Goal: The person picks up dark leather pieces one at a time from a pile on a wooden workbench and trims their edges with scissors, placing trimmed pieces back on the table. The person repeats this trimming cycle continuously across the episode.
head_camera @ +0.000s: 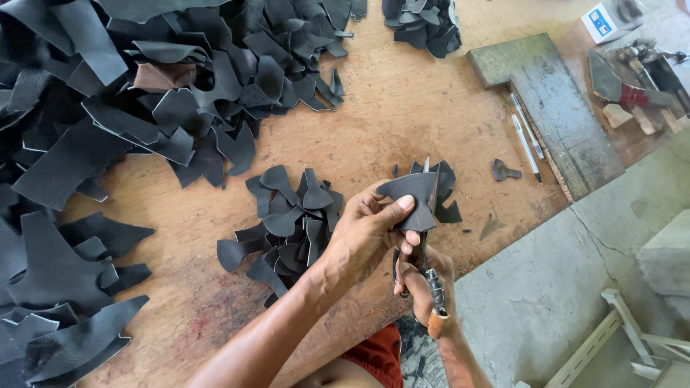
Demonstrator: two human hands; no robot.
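My left hand (363,230) pinches a small black leather piece (415,195) between thumb and fingers, held just above the wooden worktable (402,108). Below it my right hand (424,284) grips a knife (432,248) with a wrapped handle; its thin blade runs up along the right edge of the piece. A small heap of cut black leather shapes (287,223) lies left of my hands. A few more cut pieces (445,188) lie behind the held one.
A large pile of black leather scraps (108,129) covers the table's left and back. Another small pile (424,25) sits at the back. A grey stone slab (553,108), two pens (527,140), a leather bit (504,171) and tools (632,86) lie right. Concrete floor (575,273) lies below.
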